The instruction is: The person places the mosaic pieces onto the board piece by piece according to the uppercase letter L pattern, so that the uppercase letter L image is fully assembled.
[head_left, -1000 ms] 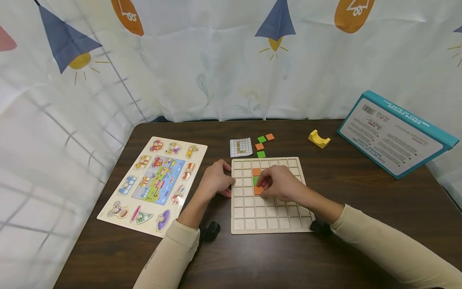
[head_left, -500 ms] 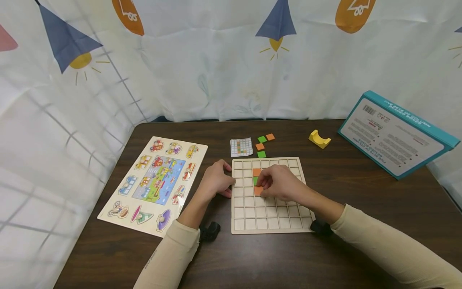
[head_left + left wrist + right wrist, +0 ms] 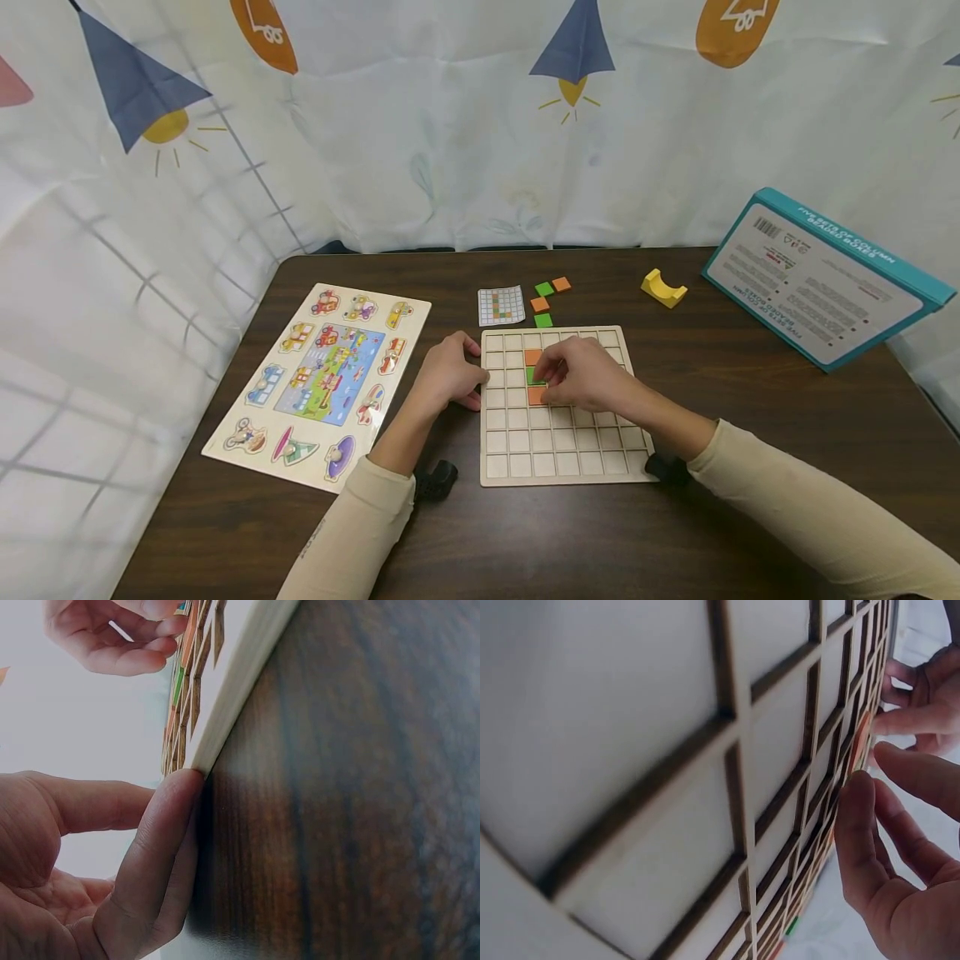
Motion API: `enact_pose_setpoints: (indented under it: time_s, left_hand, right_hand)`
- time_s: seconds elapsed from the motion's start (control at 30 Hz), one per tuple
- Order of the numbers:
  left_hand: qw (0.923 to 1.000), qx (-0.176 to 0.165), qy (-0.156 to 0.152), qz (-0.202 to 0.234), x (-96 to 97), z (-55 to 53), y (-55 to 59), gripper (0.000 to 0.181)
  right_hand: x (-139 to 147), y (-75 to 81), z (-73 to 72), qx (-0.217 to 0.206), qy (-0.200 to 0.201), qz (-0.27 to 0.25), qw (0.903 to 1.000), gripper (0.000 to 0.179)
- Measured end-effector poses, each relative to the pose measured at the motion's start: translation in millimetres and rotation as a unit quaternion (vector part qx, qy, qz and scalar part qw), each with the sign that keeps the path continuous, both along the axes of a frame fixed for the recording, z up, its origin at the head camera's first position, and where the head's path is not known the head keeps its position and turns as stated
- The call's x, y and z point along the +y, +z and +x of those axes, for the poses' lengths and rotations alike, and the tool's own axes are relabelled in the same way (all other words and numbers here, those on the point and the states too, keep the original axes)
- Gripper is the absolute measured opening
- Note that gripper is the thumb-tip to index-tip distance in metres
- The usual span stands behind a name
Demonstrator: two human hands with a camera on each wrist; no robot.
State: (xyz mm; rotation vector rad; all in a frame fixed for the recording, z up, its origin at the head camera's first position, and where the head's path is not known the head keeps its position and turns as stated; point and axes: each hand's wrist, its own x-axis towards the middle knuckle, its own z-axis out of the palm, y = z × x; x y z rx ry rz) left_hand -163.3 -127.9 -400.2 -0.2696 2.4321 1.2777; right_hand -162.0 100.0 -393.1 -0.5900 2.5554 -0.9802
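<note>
Two cream sleeves point(image 3: 817, 508) reach in over the near edge of the worktop point(image 3: 570, 542), with a black device point(image 3: 437, 481) at the left wrist. Between the arms, around the middle of the worktop, a pale wooden grid board point(image 3: 543, 463) lies flat. The left hand point(image 3: 448, 371) touches the board's left edge with its fingertips, relaxed and gripping nothing. The right hand point(image 3: 581, 375) is over the board, fingers loosely bent, thumb and forefinger slightly parted and holding nothing that shows. Beside its tips, in the third column from the board's left edge, lie a near orange tile point(image 3: 536, 397), a green tile point(image 3: 531, 377) and a far orange tile point(image 3: 532, 357). Toward the worktop's left edge, a picture puzzle point(image 3: 410, 312) lies slanted. Past the board's far edge are a printed card point(image 3: 501, 307) and, to its right, four loose tiles point(image 3: 540, 305), two green and two orange. Farther right sits a yellow curved block point(image 3: 663, 289); a teal box point(image 3: 817, 279) stands by the worktop's far right corner. A lamp-patterned curtain point(image 3: 465, 150) hangs behind the far edge.
</note>
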Motion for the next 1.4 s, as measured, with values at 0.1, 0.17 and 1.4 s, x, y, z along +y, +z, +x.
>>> enact_pose_setpoints:
  time_s: [0.1, 0.17, 1.4]
  left_hand:
    - [1.0000, -0.001, 0.002, 0.002, -0.4, -0.1, 0.0, 0.036]
    - [1.0000, -0.002, 0.003, 0.003, -0.4, -0.4, -0.1, 0.035]
    - [1.0000, -0.004, 0.004, -0.001, 0.8, -1.2, -2.8, 0.035]
  right_hand:
    - [0, 1.6, -3.2, -0.001, -0.004, 0.004, 1.0000, 0.018]
    - [1, 3.1, -5.6, -0.002, -0.010, 0.008, 0.9999, 0.018]
    - [13, -1.2, -88.6, 0.029, -0.063, 0.039, 0.9968, 0.024]
